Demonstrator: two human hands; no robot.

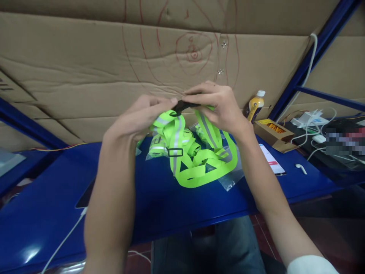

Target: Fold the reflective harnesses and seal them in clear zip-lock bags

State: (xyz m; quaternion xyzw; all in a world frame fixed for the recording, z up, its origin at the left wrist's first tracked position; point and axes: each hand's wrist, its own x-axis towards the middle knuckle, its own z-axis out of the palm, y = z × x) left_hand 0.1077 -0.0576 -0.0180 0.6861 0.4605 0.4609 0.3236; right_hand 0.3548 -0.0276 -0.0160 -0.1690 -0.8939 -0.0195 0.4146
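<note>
Both hands are raised above the blue table, gripping a neon-green reflective strap (pixel 196 182) with a grey stripe. A black buckle (pixel 180 107) on the strap sits between my fingertips. My left hand (pixel 145 112) is closed around the bunched strap at the buckle's left side. My right hand (pixel 218 101) pinches the black piece from the right, with more strap hanging below the palm. Lower on the hanging loop is a black slider (pixel 175 152). Behind it lie rolled green straps (pixel 157 146) in clear plastic. Whether the buckle halves are joined I cannot tell.
A clear plastic bag (pixel 229 182) lies on the blue table (pixel 171 213). To the right are a phone (pixel 272 161), a white earbud (pixel 301 168), an open cardboard box (pixel 275 135) and a juice bottle (pixel 256 105). A cardboard wall (pixel 85 57) stands behind.
</note>
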